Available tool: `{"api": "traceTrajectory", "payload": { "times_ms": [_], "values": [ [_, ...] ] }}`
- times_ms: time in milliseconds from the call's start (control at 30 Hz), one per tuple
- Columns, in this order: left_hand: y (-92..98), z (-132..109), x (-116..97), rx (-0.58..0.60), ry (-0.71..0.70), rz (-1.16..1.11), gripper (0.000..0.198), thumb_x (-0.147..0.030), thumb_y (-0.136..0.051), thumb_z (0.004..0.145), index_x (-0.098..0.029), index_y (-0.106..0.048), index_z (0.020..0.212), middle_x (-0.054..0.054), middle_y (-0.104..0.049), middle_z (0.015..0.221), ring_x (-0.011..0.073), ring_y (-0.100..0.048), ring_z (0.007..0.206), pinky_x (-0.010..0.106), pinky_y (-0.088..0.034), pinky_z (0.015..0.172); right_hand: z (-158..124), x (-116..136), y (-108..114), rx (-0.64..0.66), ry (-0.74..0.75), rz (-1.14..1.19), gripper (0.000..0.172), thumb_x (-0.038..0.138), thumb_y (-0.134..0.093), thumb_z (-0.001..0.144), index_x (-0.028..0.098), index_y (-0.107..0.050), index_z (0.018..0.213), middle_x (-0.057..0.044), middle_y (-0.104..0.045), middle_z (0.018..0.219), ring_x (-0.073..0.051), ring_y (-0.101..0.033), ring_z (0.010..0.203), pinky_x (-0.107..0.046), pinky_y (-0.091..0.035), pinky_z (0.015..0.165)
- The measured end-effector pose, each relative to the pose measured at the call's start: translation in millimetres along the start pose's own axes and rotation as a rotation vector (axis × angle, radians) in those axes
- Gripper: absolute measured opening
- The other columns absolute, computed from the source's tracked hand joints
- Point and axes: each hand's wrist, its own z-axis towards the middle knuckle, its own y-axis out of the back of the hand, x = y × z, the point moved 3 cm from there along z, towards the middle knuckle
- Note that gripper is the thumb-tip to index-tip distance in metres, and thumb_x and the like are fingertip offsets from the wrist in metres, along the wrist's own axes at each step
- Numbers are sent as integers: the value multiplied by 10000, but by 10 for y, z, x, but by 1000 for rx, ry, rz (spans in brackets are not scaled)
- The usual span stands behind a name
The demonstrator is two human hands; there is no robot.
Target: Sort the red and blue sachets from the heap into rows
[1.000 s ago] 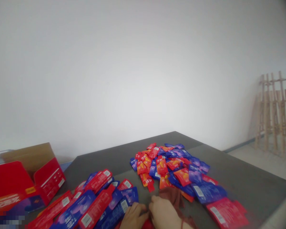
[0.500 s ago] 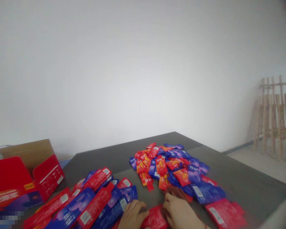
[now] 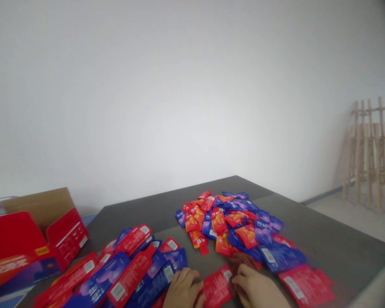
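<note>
In the head view, my left hand [image 3: 183, 288] is low at the centre, its curled fingers closed on the left edge of a flat red packet [image 3: 216, 287] with a white barcode label. To the right of that packet lies my right hand [image 3: 258, 287], fingers bent and pressed together. Dark brown material [image 3: 243, 259] shows just beyond its fingertips; what they grip is partly hidden. A heap of red and blue packets [image 3: 218, 220] spreads past the hands. More long red and blue packets [image 3: 131, 273] overlap to the left of my left hand.
An open red carton [image 3: 11, 239] with raised flaps stands at the left, brown cardboard [image 3: 41, 205] behind it. Everything rests on a dark grey table [image 3: 157, 214]. Red packets [image 3: 306, 285] lie at its right. A wooden rack [image 3: 372, 158] leans by the white wall.
My right hand has shifted right, off the red packet's right edge, so its barcode label now shows. My left hand remains at the left edge. The view has turned slightly.
</note>
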Motion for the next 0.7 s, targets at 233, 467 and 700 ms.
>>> {"api": "traceTrajectory", "payload": {
  "times_ms": [233,467,700],
  "values": [
    [-80,6,-5,-49,-57,46,379,-561,-675,893,-212,-665,1041,29,-714,1059,239,-650,950,349,-476,801,128,194,-313,-74,259,-75,194,90,-637,753,254,-713,821,6,-700,912,-170,-669,775,-229,-443,615],
    [-136,-34,96,-119,-117,94,401,-605,-666,889,-226,-667,1019,30,-708,1099,238,-643,987,335,-468,824,238,54,40,-77,-16,-85,305,33,-498,857,200,-745,919,-75,-707,1013,-216,-676,919,-280,-479,787],
    [-269,-103,86,-63,109,-63,324,-394,-781,818,-233,-666,1074,17,-688,1000,220,-638,906,311,-467,781,150,134,56,66,-40,-83,273,52,-525,853,175,-754,937,-94,-734,983,-239,-695,898,-295,-484,762]
  ]
}}
